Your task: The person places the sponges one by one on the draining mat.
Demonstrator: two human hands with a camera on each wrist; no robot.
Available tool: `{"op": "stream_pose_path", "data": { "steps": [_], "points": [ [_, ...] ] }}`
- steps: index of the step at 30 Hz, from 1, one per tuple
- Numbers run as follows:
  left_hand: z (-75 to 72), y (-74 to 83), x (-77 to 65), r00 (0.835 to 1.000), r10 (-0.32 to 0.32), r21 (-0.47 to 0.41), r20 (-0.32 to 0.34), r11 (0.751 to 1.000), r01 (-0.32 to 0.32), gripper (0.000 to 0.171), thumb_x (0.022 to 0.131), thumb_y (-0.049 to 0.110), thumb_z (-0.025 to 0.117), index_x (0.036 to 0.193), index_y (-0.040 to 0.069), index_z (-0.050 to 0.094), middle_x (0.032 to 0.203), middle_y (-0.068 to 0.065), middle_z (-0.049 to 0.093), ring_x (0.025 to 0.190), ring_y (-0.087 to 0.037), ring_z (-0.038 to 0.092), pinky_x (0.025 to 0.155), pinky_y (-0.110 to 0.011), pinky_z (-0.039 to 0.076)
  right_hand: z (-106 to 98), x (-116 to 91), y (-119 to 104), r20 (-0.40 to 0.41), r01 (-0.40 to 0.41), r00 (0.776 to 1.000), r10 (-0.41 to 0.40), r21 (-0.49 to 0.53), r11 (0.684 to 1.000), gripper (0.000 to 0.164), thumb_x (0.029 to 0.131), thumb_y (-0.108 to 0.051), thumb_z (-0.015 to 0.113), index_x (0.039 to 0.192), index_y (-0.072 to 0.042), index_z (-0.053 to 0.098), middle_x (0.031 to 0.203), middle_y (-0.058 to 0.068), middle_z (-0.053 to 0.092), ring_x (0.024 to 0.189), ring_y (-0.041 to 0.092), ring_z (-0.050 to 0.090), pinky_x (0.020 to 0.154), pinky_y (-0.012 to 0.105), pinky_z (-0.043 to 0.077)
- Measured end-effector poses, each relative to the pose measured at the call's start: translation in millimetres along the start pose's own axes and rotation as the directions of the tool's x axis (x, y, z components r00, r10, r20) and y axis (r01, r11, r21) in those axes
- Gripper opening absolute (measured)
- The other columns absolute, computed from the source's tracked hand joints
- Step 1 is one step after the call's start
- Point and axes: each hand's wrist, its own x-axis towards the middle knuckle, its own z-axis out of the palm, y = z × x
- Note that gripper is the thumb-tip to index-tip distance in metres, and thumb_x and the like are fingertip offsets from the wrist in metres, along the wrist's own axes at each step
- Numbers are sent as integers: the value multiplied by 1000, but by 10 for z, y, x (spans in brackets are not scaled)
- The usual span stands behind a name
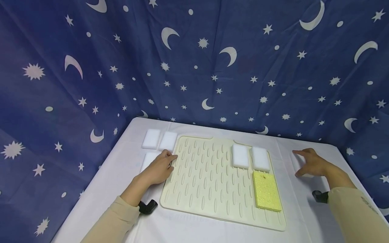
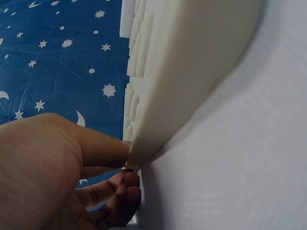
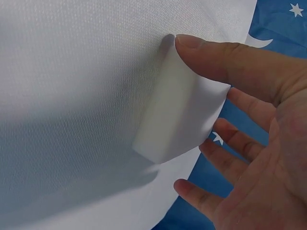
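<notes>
A cream ridged mat [image 1: 209,182] lies on the white table. My left hand [image 1: 158,168] pinches its left edge between thumb and fingers; in the left wrist view the left hand [image 2: 62,167] has its fingertips at the mat's side wall [image 2: 168,96]. Off to the right of the mat, my right hand [image 1: 313,163] holds a white sponge block [image 1: 299,163] across its width. In the right wrist view the thumb lies along one side of the white sponge block [image 3: 168,115], the fingers on the opposite side.
Two white sponge blocks [image 1: 240,156] and a larger yellow sponge [image 1: 266,190] lie on the mat's right part. Several more white blocks [image 1: 151,138] lie left of the mat, one partly behind my left hand. A blue star-and-moon cloth [image 1: 194,67] hangs behind the table.
</notes>
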Motion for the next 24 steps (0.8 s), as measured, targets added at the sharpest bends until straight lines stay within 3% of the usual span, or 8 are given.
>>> {"op": "stream_pose_path", "data": {
  "steps": [24],
  "points": [
    [-13,10,-11,1000,-11,-11,0,1000,11,50,99,6,62,147,-3,54,132,-17,52,115,-27,52,104,-45,46,-12,-1,-22,28,-5,1000,4,11,1000,116,67,-31,94,156,5,29,154,46,13,135,67,23,106,83,25]
  ]
}}
